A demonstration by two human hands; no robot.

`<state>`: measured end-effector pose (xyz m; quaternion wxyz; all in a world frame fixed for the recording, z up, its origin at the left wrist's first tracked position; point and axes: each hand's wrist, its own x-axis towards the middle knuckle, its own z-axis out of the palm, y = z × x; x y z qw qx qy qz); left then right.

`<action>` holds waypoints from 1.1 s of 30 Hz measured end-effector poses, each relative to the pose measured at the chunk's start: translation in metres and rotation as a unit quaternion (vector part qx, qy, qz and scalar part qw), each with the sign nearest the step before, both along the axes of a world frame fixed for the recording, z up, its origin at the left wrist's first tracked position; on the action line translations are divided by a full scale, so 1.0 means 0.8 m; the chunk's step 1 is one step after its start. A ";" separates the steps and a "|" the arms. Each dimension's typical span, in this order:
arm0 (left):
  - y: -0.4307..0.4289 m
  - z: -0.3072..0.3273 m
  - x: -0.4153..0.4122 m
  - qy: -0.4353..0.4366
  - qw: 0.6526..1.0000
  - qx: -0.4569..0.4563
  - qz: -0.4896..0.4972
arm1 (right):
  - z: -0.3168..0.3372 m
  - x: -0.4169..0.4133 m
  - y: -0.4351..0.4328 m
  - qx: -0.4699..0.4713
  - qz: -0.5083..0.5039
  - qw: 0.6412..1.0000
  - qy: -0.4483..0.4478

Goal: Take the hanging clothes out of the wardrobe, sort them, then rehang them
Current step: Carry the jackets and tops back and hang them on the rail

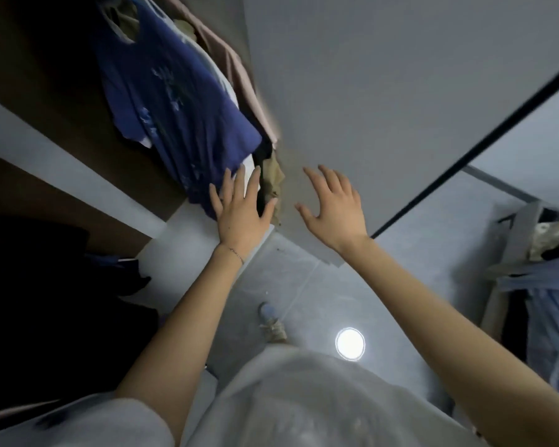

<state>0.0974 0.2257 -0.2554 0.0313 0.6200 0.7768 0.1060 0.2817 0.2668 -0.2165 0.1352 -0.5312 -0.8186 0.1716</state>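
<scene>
In the wardrobe (42, 91) at left, a blue garment (175, 101) hangs among other clothes. Our left hand (242, 214), fingers straight and spread, is at its lower hem, gripping nothing. Our right hand (336, 211), likewise spread and empty, is in front of the grey door (384, 91), apart from the left.

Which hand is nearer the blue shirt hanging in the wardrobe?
Left. The left hand is at the lower hem of the blue shirt; the right hand is farther right, spread open before the grey door panel.
</scene>
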 end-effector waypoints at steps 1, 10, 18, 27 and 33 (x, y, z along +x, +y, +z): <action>-0.004 -0.003 0.022 -0.001 1.000 -0.006 -0.012 | -0.006 0.024 -0.011 -0.005 -0.009 1.000 -0.004; -0.042 -0.041 0.243 -0.035 0.986 -0.057 -0.150 | -0.051 0.250 -0.097 -0.037 -0.147 0.988 -0.028; -0.057 -0.073 0.429 -0.027 0.953 -0.093 -0.288 | -0.082 0.428 -0.167 -0.083 -0.304 0.947 -0.057; 0.007 -0.088 0.596 -0.025 0.901 -0.099 -0.422 | -0.100 0.563 -0.181 -0.117 -0.457 0.882 -0.021; 0.079 -0.093 0.715 -0.005 0.851 -0.100 -0.516 | -0.104 0.648 -0.149 -0.117 -0.548 0.828 -0.012</action>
